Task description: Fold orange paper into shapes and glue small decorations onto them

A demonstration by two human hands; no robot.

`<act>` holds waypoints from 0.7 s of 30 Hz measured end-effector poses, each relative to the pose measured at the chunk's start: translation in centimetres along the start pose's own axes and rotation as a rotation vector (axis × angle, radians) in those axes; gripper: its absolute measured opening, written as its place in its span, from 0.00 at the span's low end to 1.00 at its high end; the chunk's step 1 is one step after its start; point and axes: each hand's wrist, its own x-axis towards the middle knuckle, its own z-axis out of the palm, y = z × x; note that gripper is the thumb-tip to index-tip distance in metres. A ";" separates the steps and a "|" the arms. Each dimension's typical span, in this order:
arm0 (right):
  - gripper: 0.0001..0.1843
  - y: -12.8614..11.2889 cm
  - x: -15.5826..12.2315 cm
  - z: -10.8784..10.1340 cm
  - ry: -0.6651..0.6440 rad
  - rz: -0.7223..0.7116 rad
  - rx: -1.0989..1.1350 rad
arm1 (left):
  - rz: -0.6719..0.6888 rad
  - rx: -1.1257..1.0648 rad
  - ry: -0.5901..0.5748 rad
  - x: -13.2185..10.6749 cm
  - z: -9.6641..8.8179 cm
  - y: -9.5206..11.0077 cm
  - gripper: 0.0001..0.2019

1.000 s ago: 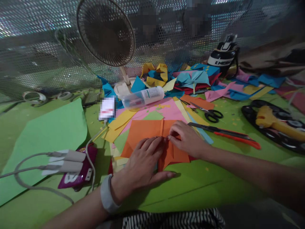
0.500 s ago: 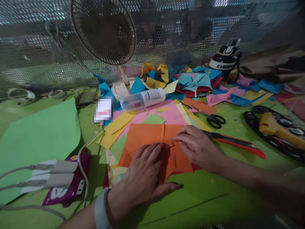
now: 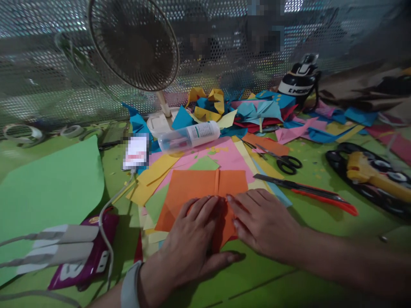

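A folded orange sheet of paper (image 3: 189, 184) lies on a stack of coloured sheets, with a raised fold running down its middle. My left hand (image 3: 192, 235) rests flat on its lower left part, thumb spread to the right, wrist wearing a pale band. Across the fold, my right hand (image 3: 263, 218) lies on the lower right part, fingers stretched toward the left fingertips and thumb apart. Both hands cover much of the lower half. Beyond my right hand lies a red box cutter (image 3: 317, 194), and further back black-handled scissors (image 3: 287, 164).
A clear plastic bottle (image 3: 189, 136) lies behind the stack, before folded paper pieces (image 3: 263, 110) and a fan (image 3: 135, 42). A yellow glue gun (image 3: 369, 171) sits right on a black tray. Left are a green sheet (image 3: 54, 184), a purple packet (image 3: 83, 265) and cables.
My right hand has come down and toward me onto the orange paper's right part, beside my left hand. The left hand stays on the sheet. The view has shifted slightly.
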 end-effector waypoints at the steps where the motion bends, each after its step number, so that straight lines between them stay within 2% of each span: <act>1: 0.22 -0.1 0.0 0.1 0.002 -0.001 -0.010 | -0.002 -0.001 -0.003 0.0 0.0 0.0 0.35; 7: 0.21 -0.3 0.1 0.3 0.000 -0.006 -0.025 | -0.010 0.000 -0.032 0.0 -0.1 -0.1 0.33; 21: 0.18 0.0 0.5 0.0 -0.039 -0.063 -0.067 | 0.016 0.065 -0.002 0.3 -0.1 -0.1 0.35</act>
